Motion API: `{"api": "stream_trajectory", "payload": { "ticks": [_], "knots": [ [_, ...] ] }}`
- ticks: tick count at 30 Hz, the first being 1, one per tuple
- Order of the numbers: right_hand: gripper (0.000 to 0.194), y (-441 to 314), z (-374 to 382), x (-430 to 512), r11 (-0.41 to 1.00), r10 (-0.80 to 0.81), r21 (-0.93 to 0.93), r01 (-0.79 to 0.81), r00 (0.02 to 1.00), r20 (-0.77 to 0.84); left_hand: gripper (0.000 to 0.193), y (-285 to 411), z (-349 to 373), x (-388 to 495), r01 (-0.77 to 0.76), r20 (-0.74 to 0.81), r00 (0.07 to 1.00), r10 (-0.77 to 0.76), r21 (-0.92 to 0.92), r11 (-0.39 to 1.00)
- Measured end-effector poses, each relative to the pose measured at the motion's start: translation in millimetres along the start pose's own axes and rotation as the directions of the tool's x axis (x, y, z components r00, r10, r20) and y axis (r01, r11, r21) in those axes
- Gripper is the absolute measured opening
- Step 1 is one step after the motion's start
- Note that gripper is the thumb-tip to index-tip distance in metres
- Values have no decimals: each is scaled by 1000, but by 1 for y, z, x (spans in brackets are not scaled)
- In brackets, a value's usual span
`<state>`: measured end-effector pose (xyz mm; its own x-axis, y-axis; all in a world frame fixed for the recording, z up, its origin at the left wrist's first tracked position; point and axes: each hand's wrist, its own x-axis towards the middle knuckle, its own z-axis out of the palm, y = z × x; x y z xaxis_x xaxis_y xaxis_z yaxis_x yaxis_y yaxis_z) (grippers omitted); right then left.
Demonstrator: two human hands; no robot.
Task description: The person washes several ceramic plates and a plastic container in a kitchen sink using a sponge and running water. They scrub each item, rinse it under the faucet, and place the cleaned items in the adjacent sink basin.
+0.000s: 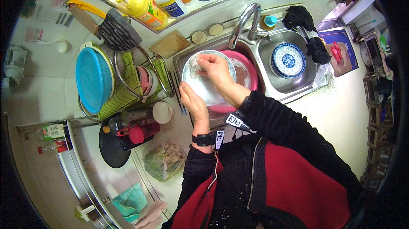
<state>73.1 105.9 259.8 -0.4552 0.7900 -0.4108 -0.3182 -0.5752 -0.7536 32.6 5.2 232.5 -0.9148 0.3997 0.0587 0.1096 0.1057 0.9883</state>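
Observation:
A white dish (207, 91), shallow and wet-looking inside, is tilted over the left sink basin. My left hand (195, 104) grips it by the near left rim. Pinched in my right hand (219, 70) is a greyish-white wad (194, 68), probably a cloth or scrubber, pressed against the dish's inner wall. Partly hidden beneath the dish is a pink basin (253, 75) of sudsy water. Over in the right sink basin (281, 85) sits a stack of blue-and-white patterned dishes (289, 59).
A chrome faucet (250, 21) arches between the basins. To the left stand a wire dish rack (124, 85) with a blue colander (92, 80), and a knife holder (118, 30) with a cleaver. Chopsticks (179, 91) lie beside the sink, near a white cup (162, 112). Bottles (171, 2) line the sill.

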Motion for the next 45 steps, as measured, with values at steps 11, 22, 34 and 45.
{"api": "stream_trajectory", "payload": {
  "ticks": [11,22,34,45],
  "knots": [
    [42,12,-9,-13,948,-90,-266,174,949,301,51,0,-10,10,-65,64,996,56,149,987],
    [30,4,-33,-33,524,-51,-563,639,684,728,37,5,-16,18,-19,94,995,19,-2,1000],
    [14,-24,-67,-39,-285,-68,-372,883,369,927,35,18,-23,25,-184,100,982,163,269,945],
    [14,-8,-44,9,-184,-418,-644,743,534,735,39,1,-7,19,-121,188,980,61,330,936]
  ]
}}
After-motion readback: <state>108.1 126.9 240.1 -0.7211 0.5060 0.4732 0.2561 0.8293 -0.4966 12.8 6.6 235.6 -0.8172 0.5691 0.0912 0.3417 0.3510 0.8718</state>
